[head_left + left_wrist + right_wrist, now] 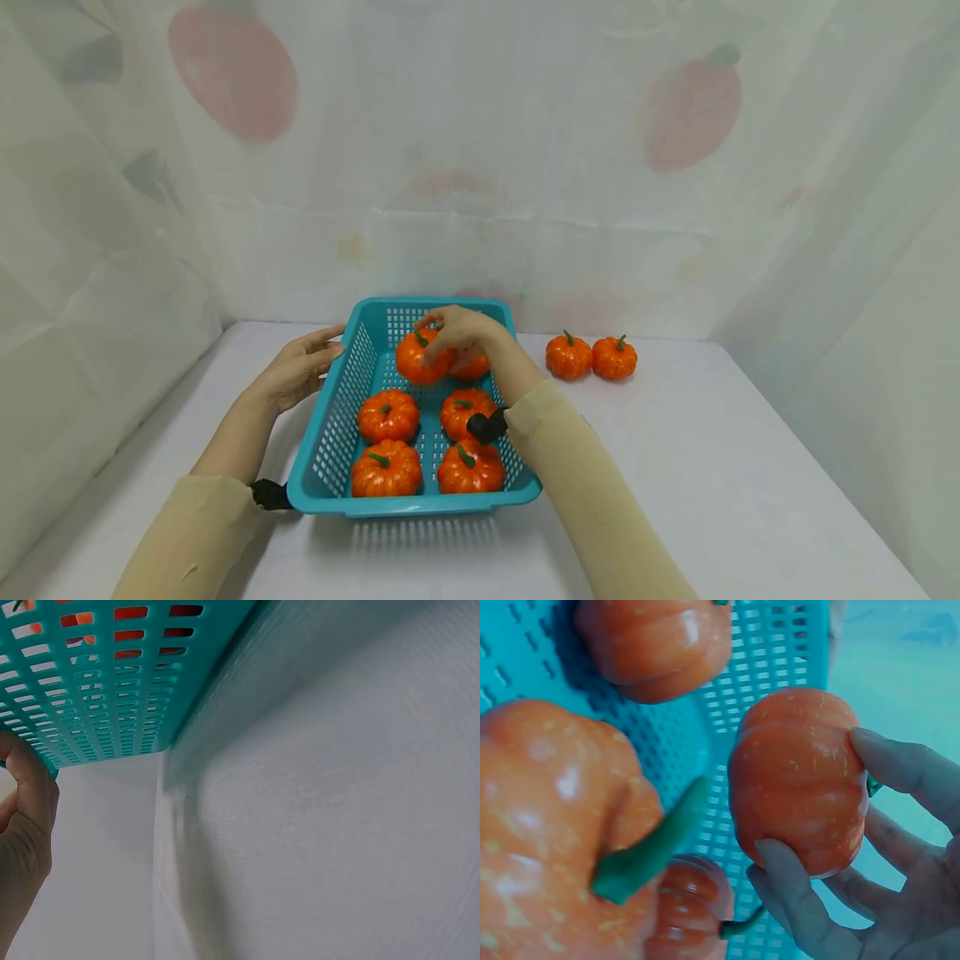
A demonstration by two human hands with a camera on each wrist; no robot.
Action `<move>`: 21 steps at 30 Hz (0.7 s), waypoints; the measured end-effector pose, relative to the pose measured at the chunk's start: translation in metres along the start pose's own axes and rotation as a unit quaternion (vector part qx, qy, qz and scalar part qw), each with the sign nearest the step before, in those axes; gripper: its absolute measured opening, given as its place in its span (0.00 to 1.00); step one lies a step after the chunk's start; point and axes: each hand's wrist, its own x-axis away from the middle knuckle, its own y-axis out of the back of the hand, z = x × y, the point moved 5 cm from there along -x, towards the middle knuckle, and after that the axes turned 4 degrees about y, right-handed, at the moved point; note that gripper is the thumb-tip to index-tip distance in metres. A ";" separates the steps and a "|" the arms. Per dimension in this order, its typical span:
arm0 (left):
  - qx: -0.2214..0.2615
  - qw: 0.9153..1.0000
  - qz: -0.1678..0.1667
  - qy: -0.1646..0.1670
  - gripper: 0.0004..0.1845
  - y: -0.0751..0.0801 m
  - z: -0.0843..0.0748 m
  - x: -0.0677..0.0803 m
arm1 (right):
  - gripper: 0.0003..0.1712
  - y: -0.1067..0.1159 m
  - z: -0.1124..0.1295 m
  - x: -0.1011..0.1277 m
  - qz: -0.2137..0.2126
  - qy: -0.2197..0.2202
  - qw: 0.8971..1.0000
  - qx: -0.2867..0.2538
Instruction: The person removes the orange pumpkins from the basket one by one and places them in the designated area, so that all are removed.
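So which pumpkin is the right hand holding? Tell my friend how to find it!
Find the blue basket on the white table. In its far half, look for the right hand. Yours is the pumpkin it grips, the only one held by a hand.

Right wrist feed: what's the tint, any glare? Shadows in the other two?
Right wrist: blue-green cast, pale highlights on the nearest pumpkin; head: gridded shadow on the table below the near edge of the basket; left wrist: greyish, a soft dark band on the pale surface beside the basket.
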 end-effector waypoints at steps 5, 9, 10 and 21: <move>0.004 1.000 0.001 0.002 0.38 -0.001 -0.001 0.002 | 0.41 0.004 0.005 0.004 -0.004 0.014 0.999 -0.036; 0.006 1.000 0.003 0.002 0.38 -0.002 0.000 0.002 | 0.42 0.010 0.009 0.008 -0.003 0.024 0.999 -0.046; 0.004 1.000 0.003 0.001 0.38 -0.002 0.000 0.002 | 0.42 0.012 0.011 0.009 -0.005 0.025 0.998 -0.050; 0.004 1.000 0.005 -0.002 0.38 -0.003 0.000 -0.001 | 0.39 0.035 0.031 0.028 -0.025 0.064 0.996 -0.050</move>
